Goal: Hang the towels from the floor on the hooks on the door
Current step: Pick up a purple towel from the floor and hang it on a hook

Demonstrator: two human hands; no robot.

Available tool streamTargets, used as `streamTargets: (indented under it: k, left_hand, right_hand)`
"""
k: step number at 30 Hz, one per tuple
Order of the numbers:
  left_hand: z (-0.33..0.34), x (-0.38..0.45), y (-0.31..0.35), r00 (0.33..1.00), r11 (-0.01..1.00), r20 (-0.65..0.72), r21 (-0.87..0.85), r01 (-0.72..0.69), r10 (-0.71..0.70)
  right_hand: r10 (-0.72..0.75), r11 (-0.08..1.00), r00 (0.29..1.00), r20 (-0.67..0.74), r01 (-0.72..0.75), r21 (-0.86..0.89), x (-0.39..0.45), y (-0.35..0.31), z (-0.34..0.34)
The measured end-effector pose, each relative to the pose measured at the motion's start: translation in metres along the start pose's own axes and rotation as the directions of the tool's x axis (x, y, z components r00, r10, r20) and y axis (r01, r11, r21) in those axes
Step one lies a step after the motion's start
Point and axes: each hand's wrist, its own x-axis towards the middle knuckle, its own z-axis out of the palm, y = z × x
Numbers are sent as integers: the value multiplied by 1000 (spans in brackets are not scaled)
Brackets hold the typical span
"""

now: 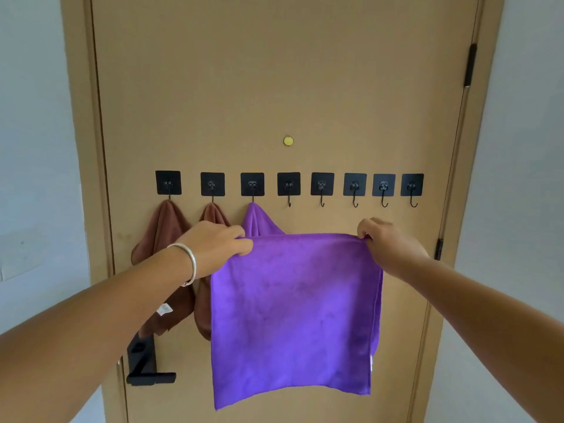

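Observation:
A purple towel [293,315] hangs spread flat in front of the tan door [274,87]. My left hand [213,245] pinches its top left corner and my right hand [387,242] pinches its top right corner. Both hands sit just below a row of several black stick-on hooks [288,184]. The three leftmost hooks carry towels: a brown towel [161,233], a second brown towel [203,312] and another purple towel [256,221], partly hidden behind the held one. The hooks to the right are bare.
A black door handle [146,364] sticks out at the lower left of the door. A small brass peephole [288,141] sits above the hooks. Black hinges [470,65] run along the right edge. Pale walls flank the door frame.

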Motion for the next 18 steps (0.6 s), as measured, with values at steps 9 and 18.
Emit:
streamTargets:
  k: [9,18]
  left_hand:
    - [46,89,-27,979,981,110,-69,180,-172]
    - [56,167,-48,916,917,82,115,383,-393]
  right_hand:
    - [-352,885,913,206,397,-243,95,18,54]
    - [-306,913,948,86,318,-258,191,35,85]
